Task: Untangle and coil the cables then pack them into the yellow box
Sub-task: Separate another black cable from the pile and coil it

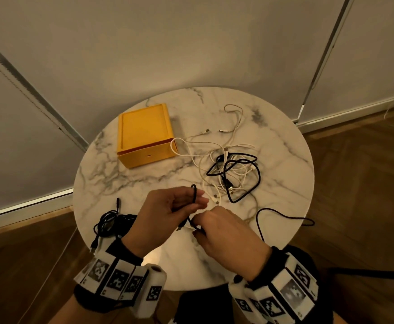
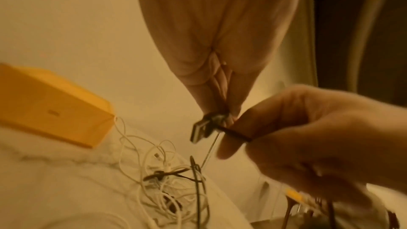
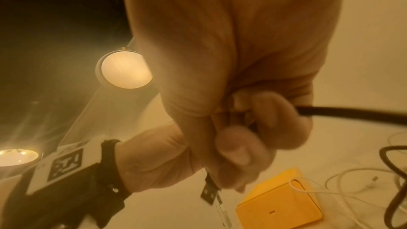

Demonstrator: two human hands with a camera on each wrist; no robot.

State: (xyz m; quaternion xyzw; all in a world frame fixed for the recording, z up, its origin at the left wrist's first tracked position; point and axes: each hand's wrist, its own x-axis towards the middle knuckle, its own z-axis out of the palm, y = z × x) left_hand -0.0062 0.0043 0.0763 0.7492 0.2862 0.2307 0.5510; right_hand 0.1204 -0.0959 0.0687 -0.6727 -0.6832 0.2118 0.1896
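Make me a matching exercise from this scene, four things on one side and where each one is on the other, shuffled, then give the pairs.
Things:
1. yellow box
2. black cable
3. tangle of white and black cables
4. bundled black cable

Places:
A. near table edge, beside the left wrist
B. far left of the marble table, lid shut
C. held between left hand and right hand
D. right of the box

Pairs: 1-B, 2-C, 3-D, 4-A

Round white marble table (image 1: 125, 183) with grey veining, sitting on a dark wood herringbone-ish floor (image 1: 359, 174). Plain pale walls (image 1: 167, 43) behind it with white skirting along the bottom, all in dim warm yellowish light
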